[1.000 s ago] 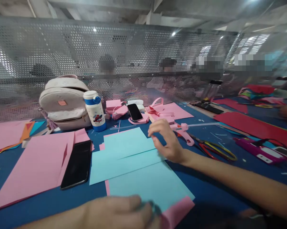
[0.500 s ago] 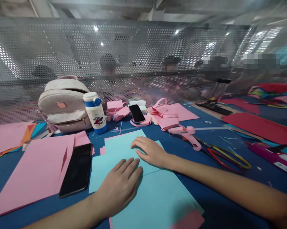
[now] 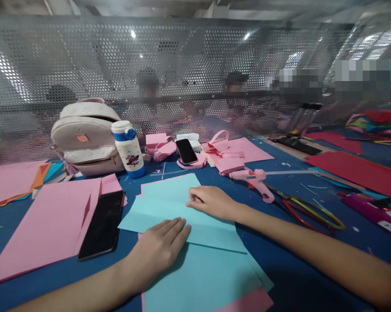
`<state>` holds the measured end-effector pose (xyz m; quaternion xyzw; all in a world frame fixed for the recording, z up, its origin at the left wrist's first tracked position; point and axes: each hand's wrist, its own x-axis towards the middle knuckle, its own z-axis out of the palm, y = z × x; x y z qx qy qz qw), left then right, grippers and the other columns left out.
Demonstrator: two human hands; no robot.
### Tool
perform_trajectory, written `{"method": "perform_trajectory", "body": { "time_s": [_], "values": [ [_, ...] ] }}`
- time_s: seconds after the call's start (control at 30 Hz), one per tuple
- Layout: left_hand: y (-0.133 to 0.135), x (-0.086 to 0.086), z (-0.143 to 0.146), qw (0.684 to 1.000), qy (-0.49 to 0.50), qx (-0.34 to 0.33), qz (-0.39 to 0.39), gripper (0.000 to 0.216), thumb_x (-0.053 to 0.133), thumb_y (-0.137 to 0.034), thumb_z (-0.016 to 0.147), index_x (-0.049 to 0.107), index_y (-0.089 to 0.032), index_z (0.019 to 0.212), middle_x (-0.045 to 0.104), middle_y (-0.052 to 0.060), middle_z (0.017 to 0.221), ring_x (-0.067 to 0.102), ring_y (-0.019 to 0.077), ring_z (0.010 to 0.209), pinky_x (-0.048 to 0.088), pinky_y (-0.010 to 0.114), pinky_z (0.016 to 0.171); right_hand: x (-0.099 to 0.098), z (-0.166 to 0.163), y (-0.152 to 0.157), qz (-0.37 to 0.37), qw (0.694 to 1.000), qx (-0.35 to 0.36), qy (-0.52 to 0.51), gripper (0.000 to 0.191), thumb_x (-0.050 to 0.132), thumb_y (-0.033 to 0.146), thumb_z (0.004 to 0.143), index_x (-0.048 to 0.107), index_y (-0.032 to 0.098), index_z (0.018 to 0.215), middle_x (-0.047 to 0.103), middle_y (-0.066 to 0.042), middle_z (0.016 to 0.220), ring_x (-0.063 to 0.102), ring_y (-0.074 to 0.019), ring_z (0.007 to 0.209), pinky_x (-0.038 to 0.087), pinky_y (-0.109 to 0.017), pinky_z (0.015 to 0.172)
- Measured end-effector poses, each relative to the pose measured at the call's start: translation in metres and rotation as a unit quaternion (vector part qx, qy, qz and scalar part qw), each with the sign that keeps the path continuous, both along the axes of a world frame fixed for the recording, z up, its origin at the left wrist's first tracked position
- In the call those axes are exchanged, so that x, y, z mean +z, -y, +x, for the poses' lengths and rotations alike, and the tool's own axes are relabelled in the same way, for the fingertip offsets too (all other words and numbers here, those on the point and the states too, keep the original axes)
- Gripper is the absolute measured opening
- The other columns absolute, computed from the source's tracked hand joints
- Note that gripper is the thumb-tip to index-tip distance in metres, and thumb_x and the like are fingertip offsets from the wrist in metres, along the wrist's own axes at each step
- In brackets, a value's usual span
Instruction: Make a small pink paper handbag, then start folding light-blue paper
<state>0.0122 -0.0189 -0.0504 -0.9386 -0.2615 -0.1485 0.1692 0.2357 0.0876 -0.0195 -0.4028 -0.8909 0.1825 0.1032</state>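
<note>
A light blue sheet of paper [image 3: 156,212] lies folded over on itself in front of me, its lower edge running slantwise. More light blue paper [image 3: 202,277] is under it, with pink paper [image 3: 247,301] showing at the bottom. My left hand [image 3: 164,242] rests flat on the folded sheet near that edge, its fingers stretched out. On the upper part of the same sheet is my right hand [image 3: 215,201], fingers curled in and knuckles bent, touching the paper. I see nothing between its fingers.
Pink sheets [image 3: 49,216] and a black phone [image 3: 102,227] lie left. A backpack [image 3: 88,138] and bottle [image 3: 128,151] stand behind. To the right are a pink glue gun [image 3: 252,177], scissors [image 3: 312,212] and red paper [image 3: 361,171]. A perforated metal screen [image 3: 189,56] rises at the back.
My right hand's fingers have gone from spread to curled. The upper blue sheet has turned slightly, and its lower edge now sits nearer me. My left hand has shifted slightly left.
</note>
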Motion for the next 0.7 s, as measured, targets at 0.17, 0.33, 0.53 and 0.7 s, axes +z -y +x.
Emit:
{"method": "perform_trajectory", "body": {
  "time_s": [0.17,0.33,0.53,0.7],
  "values": [
    [0.002,0.008,0.001,0.983,0.044,-0.168,-0.061,0.031,0.040,-0.013,0.104,0.058,-0.006,0.128,0.067,0.015,0.129,0.064,0.0227,0.122,0.052,0.039,0.108,0.008,0.002,0.003,-0.090,0.996,0.021,-0.004,0.033,0.057,0.044,0.096,0.069,0.018,0.079,0.066,0.001,0.070,0.055,-0.0129,0.063,0.029,-0.024,0.056],
    [0.000,0.011,0.004,0.969,0.053,-0.216,-0.105,0.031,0.035,-0.017,0.107,0.060,-0.011,0.125,0.065,0.010,0.133,0.060,0.0167,0.127,0.042,0.034,0.117,0.004,-0.002,0.008,-0.122,0.992,0.025,-0.026,0.025,0.066,0.043,0.089,0.070,0.018,0.088,0.068,0.002,0.076,0.058,-0.0119,0.068,0.034,-0.021,0.058],
    [-0.004,0.010,-0.005,0.980,-0.021,-0.161,-0.114,0.054,0.037,-0.051,0.105,0.053,-0.008,0.135,0.058,0.014,0.142,0.059,0.0286,0.128,0.050,0.042,0.108,0.001,-0.003,0.013,-0.103,0.995,0.010,-0.011,0.019,0.070,0.038,0.085,0.065,0.020,0.083,0.066,0.004,0.072,0.057,-0.0113,0.066,0.029,-0.022,0.057],
    [0.005,0.000,-0.007,0.995,-0.075,-0.031,-0.064,0.070,0.047,-0.057,0.099,0.047,-0.001,0.140,0.052,0.026,0.142,0.057,0.0383,0.128,0.055,0.046,0.099,0.001,-0.005,0.015,-0.087,0.996,0.001,0.004,0.019,0.069,0.038,0.087,0.064,0.020,0.079,0.064,0.005,0.070,0.054,-0.0109,0.064,0.026,-0.023,0.056]
  ]
}}
